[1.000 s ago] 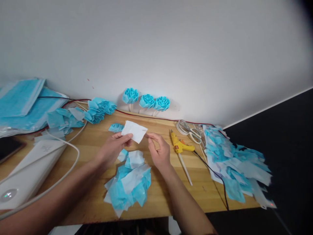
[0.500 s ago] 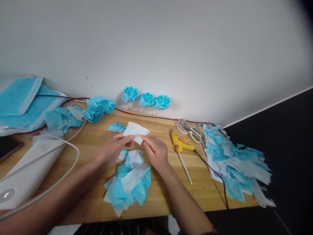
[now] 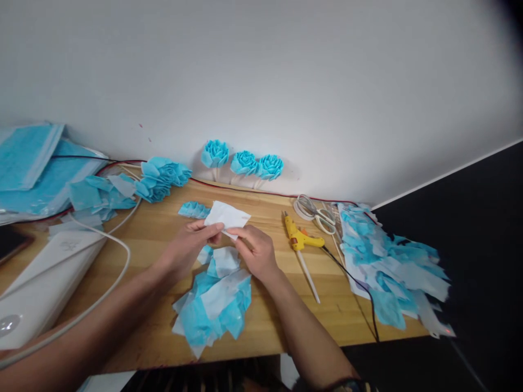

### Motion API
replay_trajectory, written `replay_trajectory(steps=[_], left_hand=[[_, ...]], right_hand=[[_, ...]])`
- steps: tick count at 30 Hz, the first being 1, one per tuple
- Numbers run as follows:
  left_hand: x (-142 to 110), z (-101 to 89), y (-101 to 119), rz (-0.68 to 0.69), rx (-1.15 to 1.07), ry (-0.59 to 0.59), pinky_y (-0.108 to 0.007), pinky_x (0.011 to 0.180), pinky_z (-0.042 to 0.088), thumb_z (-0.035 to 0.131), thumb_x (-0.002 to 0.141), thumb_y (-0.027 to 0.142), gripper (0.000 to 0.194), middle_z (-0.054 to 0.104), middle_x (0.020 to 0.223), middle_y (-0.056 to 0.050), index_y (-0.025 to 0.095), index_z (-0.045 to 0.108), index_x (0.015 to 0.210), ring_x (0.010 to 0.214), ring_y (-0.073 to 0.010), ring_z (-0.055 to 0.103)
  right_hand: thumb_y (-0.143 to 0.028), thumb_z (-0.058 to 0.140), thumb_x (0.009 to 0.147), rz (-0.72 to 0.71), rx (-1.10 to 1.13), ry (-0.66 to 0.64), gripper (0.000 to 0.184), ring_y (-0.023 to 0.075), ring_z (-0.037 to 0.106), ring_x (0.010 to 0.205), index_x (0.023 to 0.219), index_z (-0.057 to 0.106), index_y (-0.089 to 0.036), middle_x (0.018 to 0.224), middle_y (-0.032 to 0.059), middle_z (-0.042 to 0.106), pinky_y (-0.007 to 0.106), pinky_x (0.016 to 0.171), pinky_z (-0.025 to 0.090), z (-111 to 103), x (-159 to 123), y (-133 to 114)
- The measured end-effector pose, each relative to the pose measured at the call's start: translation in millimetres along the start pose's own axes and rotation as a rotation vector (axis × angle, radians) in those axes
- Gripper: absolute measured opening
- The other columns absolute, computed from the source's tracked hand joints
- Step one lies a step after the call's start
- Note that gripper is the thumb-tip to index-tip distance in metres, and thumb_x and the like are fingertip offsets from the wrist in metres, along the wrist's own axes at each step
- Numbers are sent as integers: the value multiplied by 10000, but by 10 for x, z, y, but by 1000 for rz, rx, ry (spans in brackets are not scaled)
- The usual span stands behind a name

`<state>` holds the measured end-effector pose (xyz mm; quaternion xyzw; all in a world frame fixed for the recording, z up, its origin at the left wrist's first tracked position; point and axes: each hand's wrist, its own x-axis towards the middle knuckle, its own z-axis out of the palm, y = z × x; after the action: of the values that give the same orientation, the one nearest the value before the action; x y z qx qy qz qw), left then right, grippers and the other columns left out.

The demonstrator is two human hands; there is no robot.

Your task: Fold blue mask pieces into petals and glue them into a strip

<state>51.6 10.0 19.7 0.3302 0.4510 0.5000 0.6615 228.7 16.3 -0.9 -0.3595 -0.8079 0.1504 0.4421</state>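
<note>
Between my hands is a small white fabric piece (image 3: 227, 213), raised over the wooden table (image 3: 269, 321). My left hand (image 3: 196, 238) pinches its lower left edge with the thumb on top. The fingers of my right hand (image 3: 256, 250) pinch its lower right corner. Just beyond lies a short row of folded blue petals (image 3: 193, 209). Below my hands a loose pile of blue and white fabric pieces (image 3: 218, 307) is spread on the table.
Three blue fabric flowers (image 3: 245, 163) stand against the wall, with more flowers (image 3: 161, 177) lying left. To the right are a yellow glue gun (image 3: 300, 234), scissors (image 3: 322, 219) and a heap of fabric scraps (image 3: 388, 267). Packaged blue sheets (image 3: 36, 169) and a white device (image 3: 49, 288) with a cable sit left.
My right fingers have shifted slightly left along the white fabric piece's lower edge, and its lower corner looks turned up. The view has moved a little.
</note>
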Motion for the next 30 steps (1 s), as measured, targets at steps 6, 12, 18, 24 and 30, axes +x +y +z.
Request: replay_trajectory(steps=[6, 12, 18, 24, 30], left_hand=[[30, -42, -48, 48, 80, 15, -263, 682, 404, 811, 664, 420, 307, 591, 618, 2, 171, 645, 597, 659, -136, 505], [96, -83, -62, 93, 59, 51, -232, 658, 387, 794, 702, 387, 238, 583, 624, 27, 181, 677, 698, 647, -116, 499], [69, -30, 13, 64, -21, 85, -224, 626, 385, 841, 612, 354, 257, 570, 596, 33, 173, 662, 648, 612, -105, 482], [52, -13, 30, 52, -60, 56, -234, 598, 383, 848, 599, 363, 282, 568, 595, 30, 172, 642, 625, 588, -105, 490], [67, -36, -15, 42, -44, 52, -226, 603, 378, 818, 642, 341, 246, 567, 578, 31, 174, 640, 623, 587, -103, 486]], right_hand=[[-213, 592, 925, 79, 5, 68, 128, 144, 700, 775, 891, 715, -228, 825, 14, 750, 253, 720, 535, -15, 10, -10], [-223, 576, 932, 117, 16, 59, 148, 142, 696, 769, 876, 713, -234, 821, 7, 747, 250, 723, 532, -22, -7, -13], [-221, 614, 886, 162, 26, 70, 245, 142, 680, 748, 1115, 693, -257, 855, 4, 740, 261, 748, 546, -15, -20, 20], [-164, 555, 908, 108, 17, 43, 254, 159, 697, 871, 1066, 719, -277, 964, 21, 756, 293, 800, 545, -17, -9, 37], [-204, 606, 897, 157, 61, 88, 131, 158, 703, 810, 903, 732, -242, 852, 16, 753, 273, 752, 535, -24, -2, 22]])
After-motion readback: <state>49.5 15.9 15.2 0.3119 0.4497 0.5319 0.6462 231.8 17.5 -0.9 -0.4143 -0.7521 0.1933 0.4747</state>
